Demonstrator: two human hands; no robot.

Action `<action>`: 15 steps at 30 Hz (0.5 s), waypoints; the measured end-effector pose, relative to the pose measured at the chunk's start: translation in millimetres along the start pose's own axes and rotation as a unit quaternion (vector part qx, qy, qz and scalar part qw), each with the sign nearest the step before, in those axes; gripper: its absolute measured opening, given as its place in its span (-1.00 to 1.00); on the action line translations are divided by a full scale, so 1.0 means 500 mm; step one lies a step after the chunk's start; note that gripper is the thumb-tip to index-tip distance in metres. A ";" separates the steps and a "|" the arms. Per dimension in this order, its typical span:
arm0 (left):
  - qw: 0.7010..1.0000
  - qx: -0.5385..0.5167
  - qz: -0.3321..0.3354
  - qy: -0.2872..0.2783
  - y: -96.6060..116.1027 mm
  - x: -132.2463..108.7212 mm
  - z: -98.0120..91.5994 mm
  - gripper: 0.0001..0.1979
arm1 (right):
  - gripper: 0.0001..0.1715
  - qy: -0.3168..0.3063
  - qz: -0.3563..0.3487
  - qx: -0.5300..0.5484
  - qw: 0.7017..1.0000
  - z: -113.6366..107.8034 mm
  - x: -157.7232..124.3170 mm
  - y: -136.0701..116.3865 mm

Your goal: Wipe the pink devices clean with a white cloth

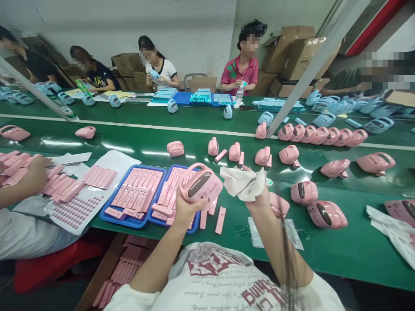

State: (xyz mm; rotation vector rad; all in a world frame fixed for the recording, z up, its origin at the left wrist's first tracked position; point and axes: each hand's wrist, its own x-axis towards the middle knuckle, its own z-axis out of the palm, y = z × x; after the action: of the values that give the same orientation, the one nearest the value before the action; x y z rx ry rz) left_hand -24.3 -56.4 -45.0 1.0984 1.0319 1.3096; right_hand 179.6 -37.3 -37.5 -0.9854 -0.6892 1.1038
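My left hand grips a glossy pink plastic housing with a loop handle and a dark oval window, raised above the table edge. In my right hand is a crumpled white cloth, held just to the right of the housing and apart from it. Behind my right forearm, another pink housing lies partly hidden. Below my left hand sits a blue tray of pink strips, and a loose pink strip lies to its right.
A second blue tray stands further left, beside a sheet of round stickers. A co-worker's hand touches pink strips there. Pink housings dot the green belt. Co-workers sit across it; a slanted pole rises at right.
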 end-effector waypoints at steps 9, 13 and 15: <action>0.963 -0.096 -0.250 0.030 0.001 -0.005 0.066 -0.64 | -0.49 -0.247 -0.473 -0.454 0.714 0.068 -0.114 0.112; 0.931 -0.220 -0.291 -0.019 0.015 0.000 0.069 -0.57 | -0.34 -0.130 -0.535 -0.440 0.709 0.046 -0.089 0.119; 0.910 -0.280 -0.302 -0.039 0.024 0.006 0.071 -0.49 | -0.28 -0.065 -0.474 -0.388 0.788 0.049 -0.077 0.097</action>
State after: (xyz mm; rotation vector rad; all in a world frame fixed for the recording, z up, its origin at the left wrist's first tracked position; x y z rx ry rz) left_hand 8.2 -54.4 -26.2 0.3413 0.7685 0.9454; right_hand 126.5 -60.1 -70.8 -1.0141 -1.6028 -0.0622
